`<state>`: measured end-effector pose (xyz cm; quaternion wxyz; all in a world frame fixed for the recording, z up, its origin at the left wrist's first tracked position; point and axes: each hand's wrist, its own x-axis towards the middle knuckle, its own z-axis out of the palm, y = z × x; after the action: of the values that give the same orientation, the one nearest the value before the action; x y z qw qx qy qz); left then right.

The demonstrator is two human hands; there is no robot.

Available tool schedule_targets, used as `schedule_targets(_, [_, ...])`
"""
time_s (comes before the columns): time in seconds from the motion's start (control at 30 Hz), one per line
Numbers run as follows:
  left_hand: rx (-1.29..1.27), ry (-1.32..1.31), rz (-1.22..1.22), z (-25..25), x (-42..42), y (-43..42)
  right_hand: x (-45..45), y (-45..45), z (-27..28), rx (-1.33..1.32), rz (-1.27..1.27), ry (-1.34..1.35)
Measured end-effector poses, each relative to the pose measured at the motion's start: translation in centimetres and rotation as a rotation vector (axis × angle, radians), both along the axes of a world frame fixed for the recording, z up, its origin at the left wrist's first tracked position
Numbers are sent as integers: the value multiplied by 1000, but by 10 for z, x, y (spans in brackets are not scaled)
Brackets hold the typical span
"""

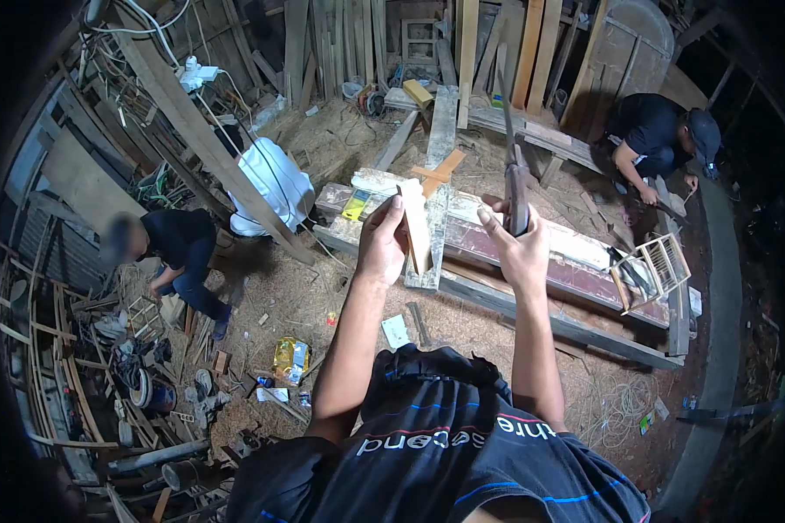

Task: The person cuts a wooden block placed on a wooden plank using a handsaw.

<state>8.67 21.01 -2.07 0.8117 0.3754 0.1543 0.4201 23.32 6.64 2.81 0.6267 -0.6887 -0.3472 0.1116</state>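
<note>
My left hand [382, 248] is closed around a short, pale wooden piece [417, 228], held upright with its face brightly lit. In my right hand [522, 248] is a handsaw [518, 187]; the fingers wrap its dark handle and the thin blade points up and away from me. Saw and wood are apart. Just beyond my hands, two small crossed wooden strips [440, 173] lie on a narrow worn plank [443, 131]. Below my hands runs a low wooden bench [567, 253], partly hidden by my right hand.
A small slatted wooden frame [658, 266] rests at the bench's right end. One person [658, 139] crouches at the right, another [179, 253] at the left. A slanting post [209, 131] stands at left. Scrap wood and a yellow packet [290, 359] litter the ground.
</note>
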Motion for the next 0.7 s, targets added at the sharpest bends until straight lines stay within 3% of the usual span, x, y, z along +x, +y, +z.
schedule_targets(0.1, [-40, -10, -42, 4, -3, 3, -10, 7, -9, -70, -8, -21])
schedule_targets(0.13, [-54, -19, -48, 8, -4, 3, -16, 11, -10, 24, -3, -32])
schedule_targets(0.33, [-91, 49, -34, -2, -7, 16, -11, 14, -9, -356, -148, -192])
schedule_targets(0.57, [-126, 51, -19, -15, -8, 25, -12, 13, -19, -558, -209, -290])
schedule_targets(0.7, [-97, -7, -33, -15, -2, 22, -20, 15, -34, -408, -248, -241])
